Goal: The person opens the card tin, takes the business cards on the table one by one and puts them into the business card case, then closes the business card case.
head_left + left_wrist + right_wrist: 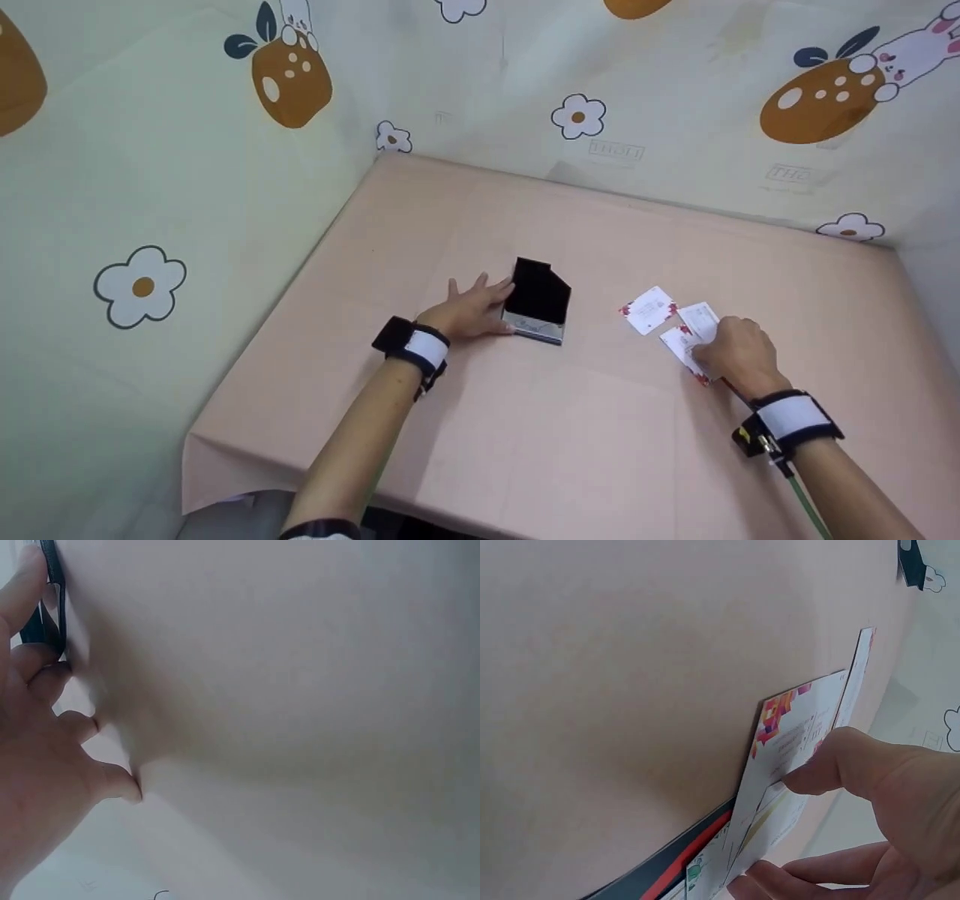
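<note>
A business card case, black with a silver band along its near end, lies on the table. My left hand holds its left side between thumb and index finger, the other fingers spread towards the cloth. That side of the case shows in the left wrist view. To the right lie white cards with red corner patterns, one nearer the case and one under my right hand. In the right wrist view, my right hand pinches a white card with a gold stripe, over a red-patterned card.
A black card with a red stripe and a green-patterned card lie beneath the hand. Pink cloth covers the table. Patterned walls stand along its back and left. A green cable runs from the right wrist strap.
</note>
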`<control>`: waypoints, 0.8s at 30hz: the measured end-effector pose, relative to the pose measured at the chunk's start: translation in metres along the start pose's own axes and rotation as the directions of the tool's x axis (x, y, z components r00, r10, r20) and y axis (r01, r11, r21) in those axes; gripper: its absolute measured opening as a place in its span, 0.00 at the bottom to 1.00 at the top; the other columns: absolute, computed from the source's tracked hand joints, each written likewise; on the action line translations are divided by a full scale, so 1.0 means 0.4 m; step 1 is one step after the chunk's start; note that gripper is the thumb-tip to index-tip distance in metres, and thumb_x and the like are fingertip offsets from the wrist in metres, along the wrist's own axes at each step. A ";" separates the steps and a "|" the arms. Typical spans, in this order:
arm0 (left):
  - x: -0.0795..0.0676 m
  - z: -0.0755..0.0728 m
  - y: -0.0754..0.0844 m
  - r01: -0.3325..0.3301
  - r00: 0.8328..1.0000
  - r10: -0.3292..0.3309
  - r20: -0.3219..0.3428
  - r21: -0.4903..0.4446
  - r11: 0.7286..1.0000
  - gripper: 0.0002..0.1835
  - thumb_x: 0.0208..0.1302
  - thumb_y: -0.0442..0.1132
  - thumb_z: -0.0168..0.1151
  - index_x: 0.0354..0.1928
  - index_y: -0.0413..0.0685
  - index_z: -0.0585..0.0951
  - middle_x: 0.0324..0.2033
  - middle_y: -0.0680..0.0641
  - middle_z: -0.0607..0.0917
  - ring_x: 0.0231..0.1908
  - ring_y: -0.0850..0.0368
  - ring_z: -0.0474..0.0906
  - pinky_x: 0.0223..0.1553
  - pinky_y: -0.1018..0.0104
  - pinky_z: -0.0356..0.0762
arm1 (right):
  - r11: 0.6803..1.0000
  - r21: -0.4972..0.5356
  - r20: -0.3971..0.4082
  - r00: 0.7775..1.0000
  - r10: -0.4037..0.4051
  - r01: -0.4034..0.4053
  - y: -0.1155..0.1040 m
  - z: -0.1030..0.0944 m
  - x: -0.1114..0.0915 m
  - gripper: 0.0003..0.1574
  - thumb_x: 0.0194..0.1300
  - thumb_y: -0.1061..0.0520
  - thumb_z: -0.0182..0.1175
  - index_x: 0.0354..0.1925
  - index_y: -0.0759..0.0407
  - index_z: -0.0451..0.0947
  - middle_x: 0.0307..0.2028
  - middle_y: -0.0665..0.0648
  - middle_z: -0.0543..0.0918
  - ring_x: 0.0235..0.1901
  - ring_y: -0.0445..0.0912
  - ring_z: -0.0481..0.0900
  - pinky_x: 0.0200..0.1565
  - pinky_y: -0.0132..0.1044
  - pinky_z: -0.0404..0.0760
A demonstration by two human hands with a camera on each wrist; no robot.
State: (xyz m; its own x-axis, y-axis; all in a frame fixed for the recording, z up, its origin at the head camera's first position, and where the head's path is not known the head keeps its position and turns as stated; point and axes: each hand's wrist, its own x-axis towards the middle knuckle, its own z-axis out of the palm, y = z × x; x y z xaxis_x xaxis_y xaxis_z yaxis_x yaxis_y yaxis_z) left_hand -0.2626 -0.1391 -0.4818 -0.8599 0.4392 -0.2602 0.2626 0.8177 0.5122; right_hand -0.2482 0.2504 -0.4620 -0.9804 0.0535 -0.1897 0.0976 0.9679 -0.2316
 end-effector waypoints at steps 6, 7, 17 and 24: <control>-0.001 -0.003 0.002 0.006 1.000 -0.006 0.004 -0.005 1.000 0.41 0.60 0.55 0.56 0.71 0.55 0.51 0.71 0.53 0.50 0.72 0.45 0.34 0.64 0.33 0.24 | 1.000 0.006 -0.049 0.999 -0.004 0.004 0.008 0.016 -0.006 0.29 0.51 0.54 0.63 0.40 0.81 0.73 0.32 0.70 0.72 0.29 0.55 0.71 0.24 0.37 0.68; -0.002 -0.002 0.001 0.007 1.000 -0.007 0.004 -0.007 1.000 0.41 0.60 0.55 0.57 0.70 0.54 0.51 0.71 0.53 0.50 0.72 0.44 0.34 0.64 0.32 0.24 | 1.000 0.005 -0.055 0.998 -0.008 0.009 0.009 0.018 -0.007 0.30 0.51 0.54 0.63 0.40 0.81 0.73 0.32 0.70 0.72 0.29 0.56 0.71 0.24 0.37 0.68; -0.004 0.004 0.000 0.005 1.000 -0.006 0.008 0.007 1.000 0.41 0.60 0.56 0.56 0.71 0.54 0.51 0.71 0.51 0.51 0.71 0.43 0.35 0.63 0.31 0.25 | 1.000 -0.004 -0.074 0.997 -0.006 0.006 0.011 0.018 -0.002 0.32 0.50 0.53 0.62 0.42 0.81 0.71 0.33 0.70 0.71 0.30 0.57 0.70 0.27 0.42 0.68; 0.002 -0.004 0.004 0.022 1.000 -0.021 0.017 -0.027 0.999 0.41 0.59 0.57 0.57 0.71 0.57 0.51 0.71 0.54 0.49 0.72 0.46 0.33 0.64 0.33 0.22 | 0.999 -0.013 -0.120 0.992 -0.048 0.046 -0.003 0.005 -0.002 0.31 0.50 0.53 0.61 0.41 0.80 0.71 0.33 0.71 0.72 0.30 0.58 0.70 0.27 0.47 0.69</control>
State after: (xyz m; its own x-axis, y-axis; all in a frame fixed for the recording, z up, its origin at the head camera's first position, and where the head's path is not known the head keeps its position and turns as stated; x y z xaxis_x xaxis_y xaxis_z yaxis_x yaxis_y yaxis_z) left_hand -0.2635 -0.1380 -0.4796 -0.8576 0.4281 -0.2850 0.2323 0.8169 0.5280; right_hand -0.2473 0.2486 -0.4633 -0.9974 0.0364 -0.0628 0.0498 0.9724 -0.2278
